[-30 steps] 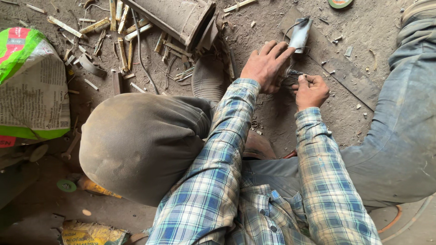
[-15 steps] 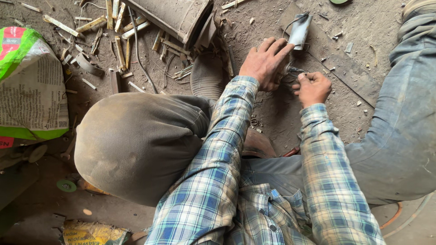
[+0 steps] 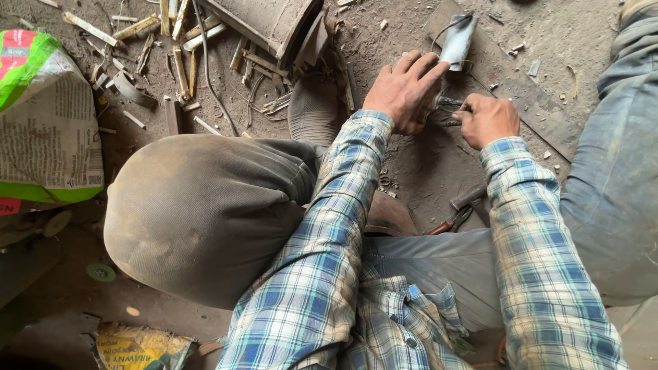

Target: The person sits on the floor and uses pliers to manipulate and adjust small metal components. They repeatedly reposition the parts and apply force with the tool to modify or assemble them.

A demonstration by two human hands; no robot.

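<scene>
I crouch on a dirty floor, both arms in plaid sleeves reaching forward. My left hand (image 3: 406, 90) presses down with spread fingers on a small metal part and wire beside a flat grey metal piece (image 3: 458, 40). My right hand (image 3: 486, 119) is a closed fist around the handle of a small dark tool (image 3: 447, 103) whose tip points toward the left hand. What lies under the left palm is hidden.
A dark flat board (image 3: 521, 89) lies under the work. Pliers with red handles (image 3: 458, 214) rest near my leg. Wood scraps (image 3: 179, 48) and a cable litter the upper left beside a metal duct piece (image 3: 267, 20). A printed sack (image 3: 44, 123) sits left.
Both hands stay at the same spot over the metal piece; the view has shifted slightly. The right fist has edged a little closer to the left hand.
</scene>
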